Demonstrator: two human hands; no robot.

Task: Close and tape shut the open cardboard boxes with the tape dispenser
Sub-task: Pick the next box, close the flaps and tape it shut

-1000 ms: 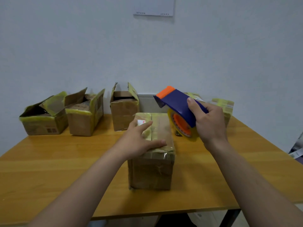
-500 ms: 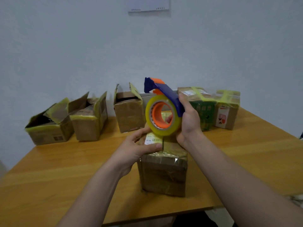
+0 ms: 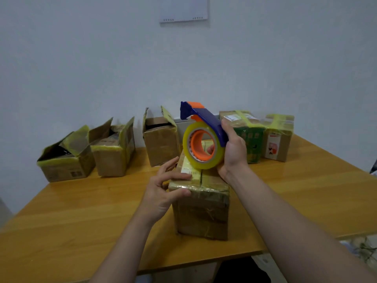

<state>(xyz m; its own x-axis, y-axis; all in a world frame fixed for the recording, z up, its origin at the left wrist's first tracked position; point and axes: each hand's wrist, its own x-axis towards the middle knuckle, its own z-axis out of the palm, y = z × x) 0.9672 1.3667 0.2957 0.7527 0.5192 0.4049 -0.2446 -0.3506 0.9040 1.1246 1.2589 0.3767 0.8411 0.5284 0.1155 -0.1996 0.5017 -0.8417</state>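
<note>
Box [image 3: 201, 203] at tabletop [image 3: 81, 211] centre, flaps down. I see the left hand [image 3: 163, 188] at its 9 o'clock, fingers straight and spread, index and thumb pressing the top edge. The right hand [image 3: 232, 152], at 1 o'clock, grips the dispenser [image 3: 204, 139] above the box's far end.

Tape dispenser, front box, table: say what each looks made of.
Tape dispenser: likely moulded plastic, solid blue and orange; roll of glossy clear film.
Front box: brown cardboard under wrinkled shiny tape.
Table: wood or wood-look laminate, visible grain, slight sheen.
</note>
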